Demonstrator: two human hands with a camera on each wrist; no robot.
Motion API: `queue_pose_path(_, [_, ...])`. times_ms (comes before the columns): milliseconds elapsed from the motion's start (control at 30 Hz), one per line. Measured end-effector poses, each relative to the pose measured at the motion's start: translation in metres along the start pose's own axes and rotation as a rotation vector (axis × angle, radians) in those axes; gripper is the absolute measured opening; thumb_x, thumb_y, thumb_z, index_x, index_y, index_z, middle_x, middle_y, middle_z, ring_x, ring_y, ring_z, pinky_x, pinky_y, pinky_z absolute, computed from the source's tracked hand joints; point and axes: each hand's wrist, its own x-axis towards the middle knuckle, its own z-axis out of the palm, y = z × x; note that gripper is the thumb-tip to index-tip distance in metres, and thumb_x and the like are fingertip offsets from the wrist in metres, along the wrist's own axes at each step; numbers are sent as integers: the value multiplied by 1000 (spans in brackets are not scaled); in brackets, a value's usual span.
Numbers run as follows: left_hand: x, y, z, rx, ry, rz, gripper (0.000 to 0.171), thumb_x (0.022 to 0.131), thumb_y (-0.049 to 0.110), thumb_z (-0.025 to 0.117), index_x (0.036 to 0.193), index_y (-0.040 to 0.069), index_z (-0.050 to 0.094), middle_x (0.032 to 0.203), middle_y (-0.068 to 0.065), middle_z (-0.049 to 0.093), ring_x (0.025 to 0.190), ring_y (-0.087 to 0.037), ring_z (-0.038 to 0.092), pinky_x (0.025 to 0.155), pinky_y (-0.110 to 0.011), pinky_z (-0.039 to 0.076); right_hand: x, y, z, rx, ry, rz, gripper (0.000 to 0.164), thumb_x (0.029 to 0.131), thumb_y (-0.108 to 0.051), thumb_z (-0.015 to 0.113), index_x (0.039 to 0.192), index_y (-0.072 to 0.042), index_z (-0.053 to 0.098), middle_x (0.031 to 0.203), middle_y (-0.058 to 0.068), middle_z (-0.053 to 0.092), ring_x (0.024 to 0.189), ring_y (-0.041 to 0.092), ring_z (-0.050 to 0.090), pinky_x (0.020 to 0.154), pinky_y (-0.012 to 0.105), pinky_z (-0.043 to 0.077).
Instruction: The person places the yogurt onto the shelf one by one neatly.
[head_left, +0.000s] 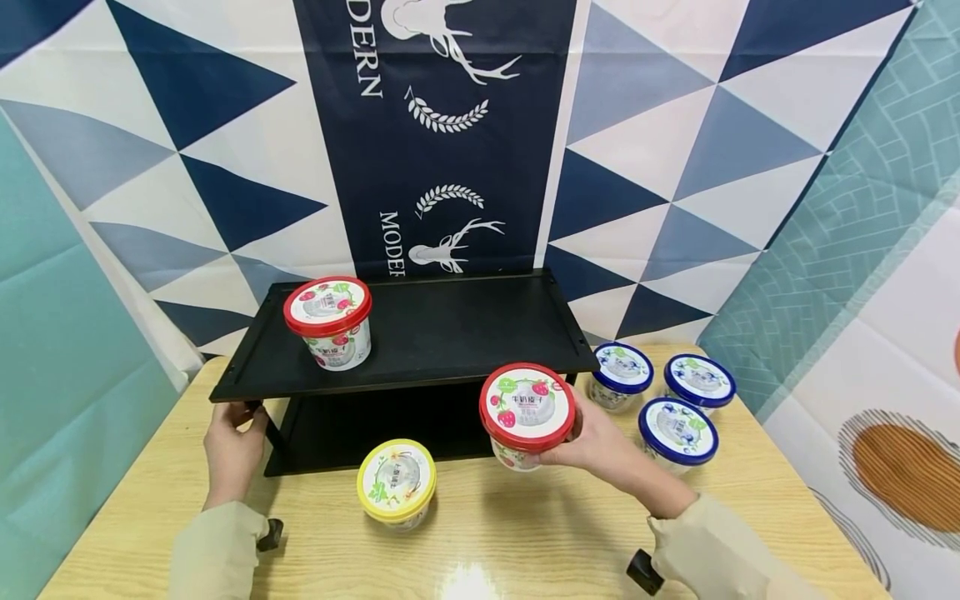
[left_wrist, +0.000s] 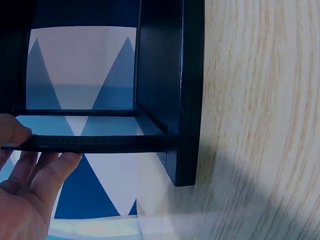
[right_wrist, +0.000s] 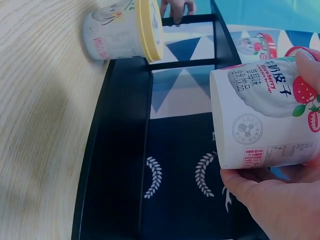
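Note:
My right hand (head_left: pixel 588 437) grips a red-lidded strawberry tub (head_left: pixel 527 408) from its right side, held up off the table before the shelf's front edge. The right wrist view shows the tub's printed side (right_wrist: pixel 265 115) between thumb and fingers. At the left end of the black two-tier shelf (head_left: pixel 442 333), my left hand (head_left: pixel 235 450) pinches the front post (left_wrist: pixel 100 144) below the top board. Another red-lidded tub (head_left: pixel 330 325) stands on the top board at the left. A yellow-lidded tub (head_left: pixel 397 483) stands on the table in front of the shelf.
Three blue-lidded tubs (head_left: pixel 678 429) are grouped on the wooden table (head_left: pixel 315 542) to the right of the shelf, near my right forearm. Behind the shelf hangs a patterned cloth (head_left: pixel 450 142) with triangles and deer.

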Motion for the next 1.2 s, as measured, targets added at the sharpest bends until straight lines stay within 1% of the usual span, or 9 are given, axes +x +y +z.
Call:
queue_pose_path(33, [0, 0, 0, -2, 0, 0, 27, 93, 10, 50, 119, 5, 51, 110, -18, 61, 92, -9, 53, 69, -7, 36, 0, -1, 0, 3, -1, -1, 86, 73, -19, 79, 141, -7, 28, 137, 18, 45, 122, 34, 45, 92, 41, 51])
queue_pose_path(133, [0, 0, 0, -6, -2, 1, 28, 93, 10, 50, 120, 5, 51, 110, -18, 61, 89, -2, 48, 68, -5, 35, 1, -4, -1, 7, -1, 4, 86, 73, -19, 79, 141, -7, 28, 138, 18, 45, 122, 34, 45, 92, 41, 52])
queue_pose_path(200, [1, 0, 0, -8, -1, 2, 28, 93, 10, 50, 120, 5, 51, 110, -17, 61, 89, -4, 50, 68, -4, 35, 2, -6, -1, 7, 0, 4, 85, 73, -18, 79, 141, -8, 29, 138, 17, 45, 123, 34, 44, 92, 41, 52])
queue_pose_path(267, [1, 0, 0, -11, -2, 5, 28, 93, 11, 51, 120, 5, 51, 110, -19, 61, 92, -13, 53, 67, -3, 34, 3, -8, -1, -1, 4, -1, 84, 73, -18, 79, 140, -7, 30, 138, 17, 45, 123, 35, 44, 92, 41, 52])
queue_pose_path(333, [1, 0, 0, -10, 0, 5, 27, 92, 11, 51, 119, 5, 51, 110, -18, 61, 92, -13, 54, 67, -3, 35, 3, -9, -1, -5, 6, -4, 83, 73, -18, 79, 139, -7, 31, 137, 17, 45, 123, 35, 44, 91, 41, 52])
queue_pose_path(567, [1, -1, -1, -10, -9, 6, 27, 93, 12, 51, 119, 4, 51, 111, -19, 61, 87, 4, 44, 68, -4, 35, 4, -16, -2, -42, 14, 22, 83, 74, -21, 79, 140, -8, 30, 137, 15, 46, 124, 34, 44, 93, 43, 51])
queue_pose_path(767, [0, -1, -1, -21, -12, 13, 27, 93, 12, 51, 119, 4, 51, 111, -19, 61, 85, 9, 42, 67, -2, 34, 3, -22, -1, -33, 9, 21, 85, 74, -22, 79, 141, -9, 29, 138, 15, 45, 123, 33, 45, 94, 43, 50])
queue_pose_path(1033, [0, 0, -1, -22, -10, 11, 29, 93, 10, 50, 120, 3, 50, 111, -19, 60, 88, 1, 45, 65, 0, 33, 6, -25, -2, -13, 2, -19, 82, 76, -21, 78, 142, -12, 31, 137, 13, 46, 121, 30, 46, 94, 40, 51])
queue_pose_path(1200, [-1, 1, -1, -18, -8, 6, 29, 92, 9, 50, 120, 3, 50, 111, -19, 60, 90, -5, 49, 65, 1, 33, 8, -27, -2, -14, 15, -11, 82, 75, -21, 78, 142, -10, 31, 137, 14, 47, 120, 30, 46, 95, 41, 50])
